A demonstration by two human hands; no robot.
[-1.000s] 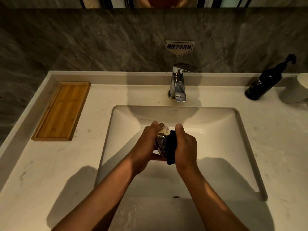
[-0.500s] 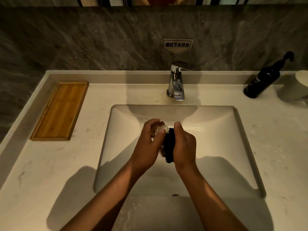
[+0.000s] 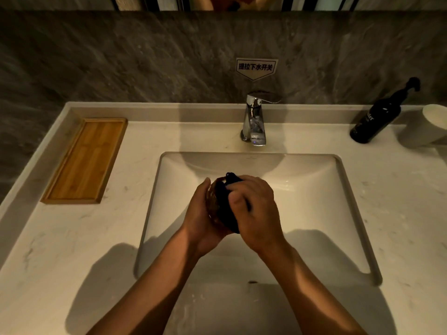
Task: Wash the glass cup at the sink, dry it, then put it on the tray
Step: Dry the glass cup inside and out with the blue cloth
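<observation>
Over the sink, the left hand is closed around the glass cup, seemingly tipped sideways; the right hand clamps a dark cloth against it. The tray lies well left — nearer the left hand's grip.

Both hands are bunched together over the sink, left hand and right hand wrapped around the glass cup and a dark cloth. Straight beyond the grip the faucet sticks up at the basin's far edge, so that way's blocked. Left of the grip the countertop is bare all the way to the wooden tray. Far right, a dark pump bottle and a white cup crowd the back corner.
</observation>
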